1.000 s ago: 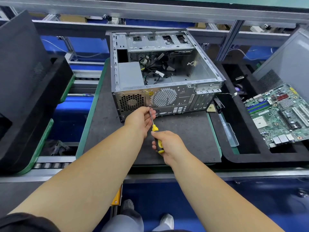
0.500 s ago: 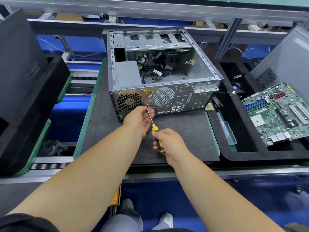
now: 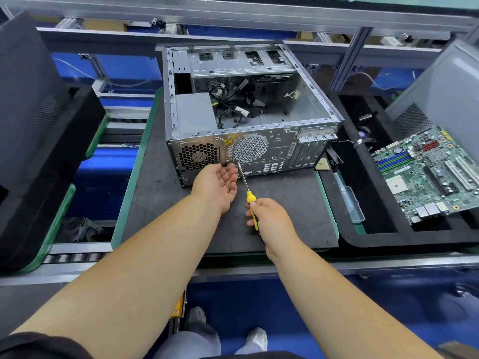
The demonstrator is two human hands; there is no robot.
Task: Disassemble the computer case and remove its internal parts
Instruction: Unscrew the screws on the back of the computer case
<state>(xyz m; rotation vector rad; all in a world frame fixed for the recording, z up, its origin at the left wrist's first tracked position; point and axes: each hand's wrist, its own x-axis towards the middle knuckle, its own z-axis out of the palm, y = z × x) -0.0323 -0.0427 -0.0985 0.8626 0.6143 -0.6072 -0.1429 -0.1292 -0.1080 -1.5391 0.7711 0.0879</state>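
An open metal computer case [image 3: 305,104] lies on its side on a dark mat [image 3: 285,203], rear panel facing me. Inside are a grey power supply [image 3: 194,115] at the left and loose black cables [image 3: 238,104]. My right hand [image 3: 269,218] grips a yellow-handled screwdriver [image 3: 250,196], whose tip touches the rear panel just below the round fan grille [image 3: 248,149]. My left hand [image 3: 216,181] is cupped palm-up with fingers apart, right beneath the tip, against the panel beside the power supply vent [image 3: 198,156].
A green motherboard [image 3: 427,172] rests in a black foam tray [image 3: 363,229] to the right, with a clear plastic box [image 3: 350,200] nearby. A grey side panel [image 3: 440,94] leans at the far right. Black foam trays [image 3: 39,151] stand at the left. Conveyor rails [image 3: 77,257] run along the front.
My left hand has turned from pinching near the screwdriver shaft to an open, palm-up cup below the tip. The right hand still holds the screwdriver at the same spot.
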